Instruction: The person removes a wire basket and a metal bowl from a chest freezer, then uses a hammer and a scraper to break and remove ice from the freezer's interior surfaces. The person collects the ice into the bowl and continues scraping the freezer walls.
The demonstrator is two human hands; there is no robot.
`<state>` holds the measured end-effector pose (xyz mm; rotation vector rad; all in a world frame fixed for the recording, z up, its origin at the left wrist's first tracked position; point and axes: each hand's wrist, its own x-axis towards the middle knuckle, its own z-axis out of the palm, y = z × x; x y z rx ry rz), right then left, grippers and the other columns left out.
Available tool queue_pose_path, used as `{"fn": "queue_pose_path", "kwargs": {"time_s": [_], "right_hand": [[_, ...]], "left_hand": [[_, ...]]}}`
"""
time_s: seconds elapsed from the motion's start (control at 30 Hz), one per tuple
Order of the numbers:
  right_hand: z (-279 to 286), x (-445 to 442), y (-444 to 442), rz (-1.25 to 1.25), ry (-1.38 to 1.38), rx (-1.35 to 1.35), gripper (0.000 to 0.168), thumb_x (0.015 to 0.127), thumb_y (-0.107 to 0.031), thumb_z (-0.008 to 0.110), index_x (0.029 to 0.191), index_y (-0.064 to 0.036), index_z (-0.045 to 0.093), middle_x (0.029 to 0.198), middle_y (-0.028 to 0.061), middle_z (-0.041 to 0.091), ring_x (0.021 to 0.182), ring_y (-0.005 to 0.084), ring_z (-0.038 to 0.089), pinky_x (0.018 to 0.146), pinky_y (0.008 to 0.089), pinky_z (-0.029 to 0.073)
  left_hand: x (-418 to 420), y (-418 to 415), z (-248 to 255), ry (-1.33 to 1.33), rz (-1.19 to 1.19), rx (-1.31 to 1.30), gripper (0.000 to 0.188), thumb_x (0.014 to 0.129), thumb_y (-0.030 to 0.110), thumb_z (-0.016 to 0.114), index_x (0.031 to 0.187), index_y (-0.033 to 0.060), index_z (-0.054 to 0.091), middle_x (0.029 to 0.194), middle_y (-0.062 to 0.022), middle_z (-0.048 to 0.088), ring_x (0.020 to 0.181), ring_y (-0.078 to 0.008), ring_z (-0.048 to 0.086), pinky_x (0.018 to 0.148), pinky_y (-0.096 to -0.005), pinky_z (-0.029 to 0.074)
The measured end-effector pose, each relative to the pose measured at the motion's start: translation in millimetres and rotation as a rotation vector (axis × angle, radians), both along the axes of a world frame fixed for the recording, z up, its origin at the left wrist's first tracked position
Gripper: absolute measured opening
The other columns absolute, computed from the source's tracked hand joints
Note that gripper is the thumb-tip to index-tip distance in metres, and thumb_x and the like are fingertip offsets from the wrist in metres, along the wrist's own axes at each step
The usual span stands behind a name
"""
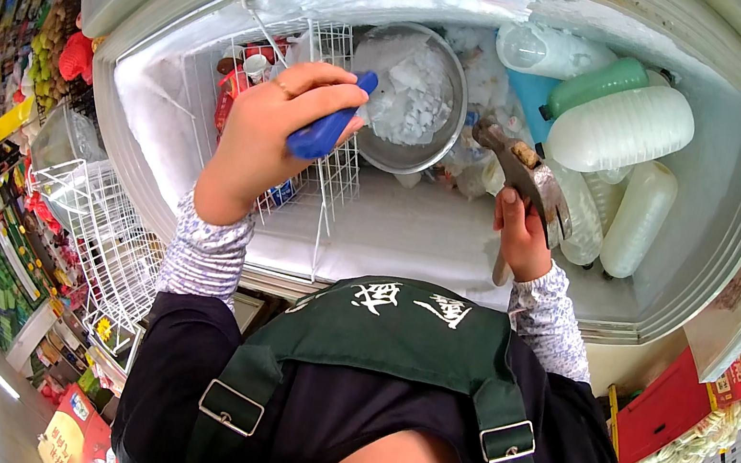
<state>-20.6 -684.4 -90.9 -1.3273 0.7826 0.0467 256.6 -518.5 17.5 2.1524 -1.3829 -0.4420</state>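
Note:
My left hand (pixel 262 134) is wrapped around a blue plastic handle (pixel 330 129), raised over the wire basket at the left of an open chest freezer. The working end of that tool cannot be made out. A claw hammer (pixel 539 185) is in my right hand (pixel 521 237), gripped close under its worn steel head, its handle pointing down towards me. Between and beyond my hands, a round metal basin (pixel 460 104) rests in the freezer, holding broken white ice and frost (pixel 410 92).
White frost (pixel 160 89) coats the freezer walls. A white wire basket (pixel 339 176) with packaged goods stands left of the basin. Several frozen plastic bottles (pixel 623 130) lie at the right, near bagged items (pixel 475 168). Outside, another wire basket (pixel 100 239) stands at the left.

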Motion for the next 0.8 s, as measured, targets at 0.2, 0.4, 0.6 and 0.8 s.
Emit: {"fn": "queue_pose_path", "kwargs": {"time_s": [0.2,0.4,0.6,0.8], "right_hand": [[-7,-4,3,-0.009,-0.012,0.043,0.032,0.104,-0.035,0.048,0.090,-0.007,0.051,0.071,-0.0003,0.047,0.062,0.0092,0.044,0.056,0.0242,0.039],[-1,-7,3,-0.008,-0.028,0.007,0.033,0.103,-0.036,0.049,0.088,-0.007,0.052,0.070,-0.0003,0.048,0.062,0.0092,0.045,0.056,0.0244,0.039],[11,-12,5,-0.057,-0.062,0.037,0.035,0.104,-0.035,0.047,0.083,-0.008,0.052,0.067,-0.0009,0.046,0.061,0.0089,0.044,0.055,0.0248,0.036],[20,-37,1,-0.091,-0.085,-0.014,0.033,0.104,-0.034,0.047,0.085,-0.008,0.052,0.067,-0.0012,0.046,0.060,0.0083,0.042,0.056,0.0245,0.036]], "left_hand": [[14,-22,-25,-0.089,-0.121,-0.314,0.039,0.069,0.002,0.078,0.106,0.0128,0.070,0.112,-0.0070,0.063,0.086,-0.0234,0.071,0.070,-0.0317,0.058],[-2,-21,-51,-0.067,-0.002,-0.305,0.039,0.072,0.003,0.079,0.110,0.0121,0.070,0.110,-0.0080,0.062,0.088,-0.0200,0.068,0.069,-0.0275,0.054],[-36,11,-61,1.086,0.573,-0.233,0.048,0.088,0.013,0.072,0.131,0.0023,0.053,0.100,-0.0118,0.066,0.090,-0.0217,0.067,0.079,-0.0318,0.055],[-86,32,-57,1.662,0.470,-0.481,0.056,0.094,0.032,0.064,0.137,0.0034,0.042,0.106,-0.0147,0.063,0.095,-0.0240,0.065,0.079,-0.0361,0.057]]}}
